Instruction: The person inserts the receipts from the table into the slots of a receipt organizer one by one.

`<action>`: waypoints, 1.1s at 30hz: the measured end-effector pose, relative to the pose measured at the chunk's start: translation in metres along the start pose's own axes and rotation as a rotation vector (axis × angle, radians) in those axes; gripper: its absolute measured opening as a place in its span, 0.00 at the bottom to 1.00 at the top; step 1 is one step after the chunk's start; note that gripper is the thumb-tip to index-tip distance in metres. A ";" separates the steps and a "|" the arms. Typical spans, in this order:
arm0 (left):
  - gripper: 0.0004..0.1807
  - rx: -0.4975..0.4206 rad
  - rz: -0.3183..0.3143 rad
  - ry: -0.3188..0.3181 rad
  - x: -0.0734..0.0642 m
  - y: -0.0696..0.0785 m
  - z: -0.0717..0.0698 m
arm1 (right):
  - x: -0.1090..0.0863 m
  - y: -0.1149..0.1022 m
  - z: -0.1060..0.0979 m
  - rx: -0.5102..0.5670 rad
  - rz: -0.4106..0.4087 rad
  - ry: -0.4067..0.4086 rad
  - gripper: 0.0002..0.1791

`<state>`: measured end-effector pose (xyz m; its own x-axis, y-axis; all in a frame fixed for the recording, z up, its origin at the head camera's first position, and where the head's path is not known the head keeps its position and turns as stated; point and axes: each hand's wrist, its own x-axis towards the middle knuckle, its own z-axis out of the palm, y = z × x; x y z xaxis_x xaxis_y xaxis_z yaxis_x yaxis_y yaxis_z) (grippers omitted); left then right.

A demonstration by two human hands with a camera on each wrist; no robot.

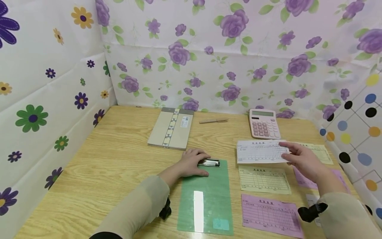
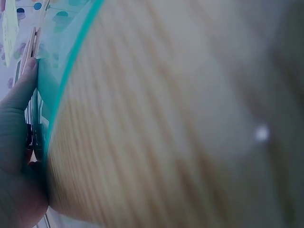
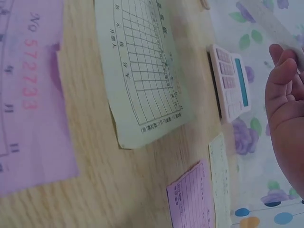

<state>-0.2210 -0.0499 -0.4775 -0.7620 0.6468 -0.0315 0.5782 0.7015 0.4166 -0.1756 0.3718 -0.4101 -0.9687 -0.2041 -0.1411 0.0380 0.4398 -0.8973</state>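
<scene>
My right hand [image 1: 305,161] pinches the right end of a white receipt slip [image 1: 258,152] between thumb and fingers, above a yellow receipt [image 1: 264,179]. In the right wrist view, my hand [image 3: 289,104] holds the slip's edge at the far right. My left hand [image 1: 191,163] rests at the top left of a green clipboard [image 1: 206,196], by its metal clip [image 1: 209,162]. Its thumb and fingers are spread on either side of the clip. The left wrist view shows the thumb [image 2: 23,85] along the clip; most other fingers are hidden.
Below the yellow receipt lies a pink one [image 1: 271,215]. More yellow [image 1: 320,152], pink [image 1: 338,177] and white [image 1: 311,199] slips lie on the right. Toward the back are a notebook [image 1: 176,129], a pen [image 1: 213,121] and a pink calculator [image 1: 264,124]. Patterned cloth walls border the table.
</scene>
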 end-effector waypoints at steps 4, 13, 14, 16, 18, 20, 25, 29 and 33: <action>0.39 0.002 -0.012 -0.012 -0.001 -0.001 0.001 | -0.002 -0.002 0.009 0.043 -0.021 -0.067 0.30; 0.39 -0.004 -0.009 -0.008 0.000 0.002 -0.003 | 0.000 0.001 0.027 0.016 0.057 -0.161 0.29; 0.39 -0.003 -0.010 -0.009 0.000 0.002 -0.003 | 0.001 0.002 0.029 0.002 0.054 -0.170 0.29; 0.39 0.000 -0.014 -0.013 0.000 0.002 -0.003 | 0.002 0.003 0.033 -0.048 0.048 -0.188 0.29; 0.39 -0.002 -0.017 -0.012 0.000 0.002 -0.003 | 0.003 0.002 0.037 -0.086 0.061 -0.199 0.29; 0.39 -0.004 -0.018 -0.010 0.000 0.002 -0.003 | 0.002 0.001 0.042 -0.113 0.072 -0.211 0.29; 0.39 -0.004 -0.023 -0.012 0.000 0.003 -0.003 | 0.002 -0.004 0.054 -0.130 0.074 -0.230 0.27; 0.36 -0.002 -0.025 -0.009 0.001 0.003 -0.003 | 0.004 -0.009 0.064 -0.140 0.037 -0.248 0.26; 0.33 -0.011 -0.038 -0.008 0.002 0.003 -0.003 | 0.006 -0.012 0.075 -0.152 0.015 -0.284 0.25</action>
<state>-0.2216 -0.0470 -0.4738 -0.7810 0.6222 -0.0544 0.5457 0.7221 0.4252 -0.1639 0.2997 -0.4316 -0.8603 -0.4230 -0.2846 -0.0058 0.5662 -0.8242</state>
